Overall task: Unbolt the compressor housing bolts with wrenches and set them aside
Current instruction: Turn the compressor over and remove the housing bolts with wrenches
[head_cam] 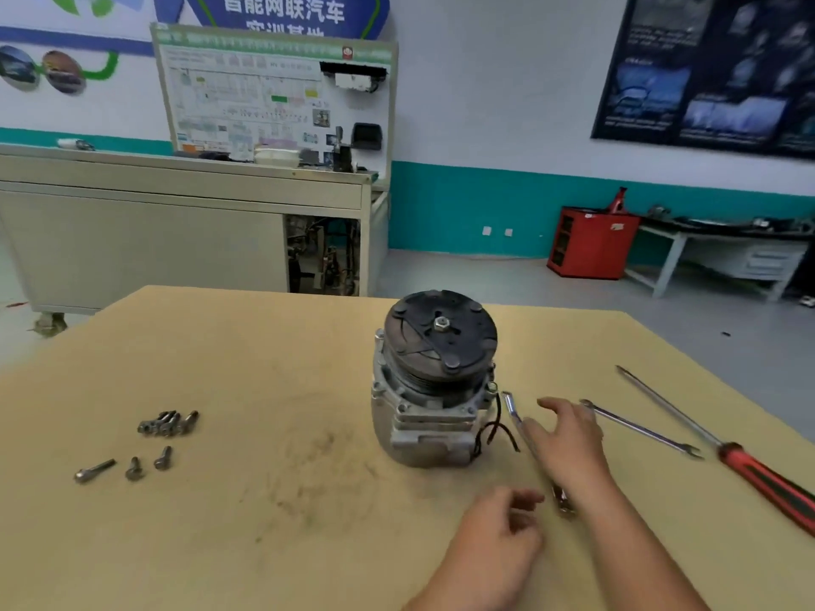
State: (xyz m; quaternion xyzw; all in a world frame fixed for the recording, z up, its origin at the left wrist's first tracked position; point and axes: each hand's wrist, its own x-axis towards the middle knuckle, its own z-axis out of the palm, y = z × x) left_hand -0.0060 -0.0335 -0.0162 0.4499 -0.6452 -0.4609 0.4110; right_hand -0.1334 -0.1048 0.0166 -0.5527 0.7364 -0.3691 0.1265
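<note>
Right hand [569,438] hovers spread-fingered right over the wrench [511,410], which lies just right of the compressor [432,390], its length running away from the person, while the left hand [502,531] sits near, loosely curled and empty, bolts [167,423] well off left.

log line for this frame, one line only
compressor upright on table | bolts lying left | right hand open over wrench | left hand empty | spare wrench, screwdriver right
</note>
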